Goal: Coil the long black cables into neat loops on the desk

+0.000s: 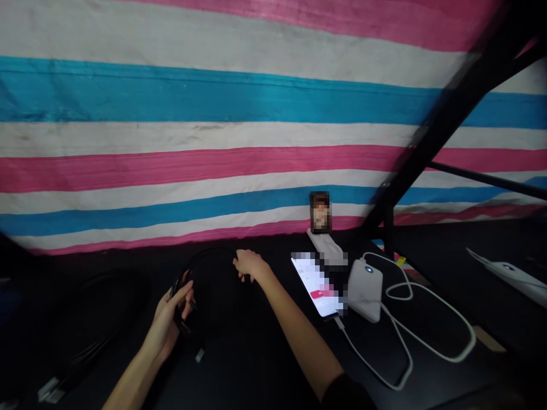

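Observation:
My left hand (pixel 173 316) is closed around loops of a thin black cable (pixel 183 326). A light metal connector (pixel 199 355) shows just below that hand, probably on one end of this cable. From the left hand a strand arcs up and over to my right hand (pixel 250 265). The fingers of the right hand are bent down and pinched on the strand, though the dark surface hides the exact grip. Left of both hands lies a larger coil of black cable (pixel 92 341), with silver plugs (pixel 51 390) at its near end.
Right of my right arm lies a lit phone (pixel 314 287), joined by a white cable (pixel 399 384) to a white power bank (pixel 364 290). Behind them stands a small device on a pale base (pixel 327 246). A black diagonal frame bar (pixel 444 122) crosses the right side. Striped sheeting (pixel 192 136) hangs behind.

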{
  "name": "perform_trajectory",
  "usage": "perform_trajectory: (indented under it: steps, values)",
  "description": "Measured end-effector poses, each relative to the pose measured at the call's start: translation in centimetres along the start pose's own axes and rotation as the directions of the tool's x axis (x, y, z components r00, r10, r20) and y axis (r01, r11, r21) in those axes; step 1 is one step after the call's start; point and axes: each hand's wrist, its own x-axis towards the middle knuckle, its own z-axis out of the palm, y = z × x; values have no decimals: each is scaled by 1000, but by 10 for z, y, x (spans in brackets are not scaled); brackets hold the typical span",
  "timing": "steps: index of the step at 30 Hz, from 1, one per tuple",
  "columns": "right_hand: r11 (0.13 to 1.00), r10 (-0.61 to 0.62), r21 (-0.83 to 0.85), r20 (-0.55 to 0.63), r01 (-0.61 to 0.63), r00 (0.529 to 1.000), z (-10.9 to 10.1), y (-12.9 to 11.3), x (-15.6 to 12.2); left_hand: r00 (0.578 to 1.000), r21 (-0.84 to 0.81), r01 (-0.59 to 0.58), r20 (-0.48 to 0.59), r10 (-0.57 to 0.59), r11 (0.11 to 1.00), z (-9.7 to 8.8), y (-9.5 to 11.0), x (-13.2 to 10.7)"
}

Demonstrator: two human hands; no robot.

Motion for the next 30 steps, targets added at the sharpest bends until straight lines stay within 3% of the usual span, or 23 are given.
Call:
perform_trajectory:
  steps: [6, 10, 14, 16, 19, 21, 24, 27, 30]
  values:
    - [998, 36, 52, 30, -38, 999, -3, 8, 4, 988, -85, -64, -145, 51, 994, -1, -4, 9]
    - [997, 56, 55, 60, -60, 997, -8, 13, 6, 983, 113, -87, -150, 103, 990, -8, -15, 17]
    - [998, 61, 24, 116, -65, 991, -10, 15, 7, 951, 523, -262, -6, 311, 811, -21, -27, 27]
    - [997, 71, -9, 147, -70, 987, -9, 14, 7, 938, 634, -316, 97, 333, 706, -27, -30, 30]
    - [995, 89, -61, 171, -80, 981, -7, 11, 7, 937, 734, -319, 148, 316, 600, -32, -31, 31]
    - [994, 81, -79, 140, -71, 987, -6, 8, 5, 939, 758, -312, 154, 308, 572, -31, -31, 29]
    - [997, 35, -75, 43, -32, 998, -6, 5, 2, 934, 709, -333, 159, 319, 622, -27, -31, 25]
    - [997, 14, -72, -37, -17, 999, -7, 5, -1, 918, 667, -344, 89, 387, 661, -24, -30, 23]
    - [996, 26, -84, -76, -32, 997, -8, 8, 0, 882, 701, -364, 48, 469, 613, -24, -27, 23]
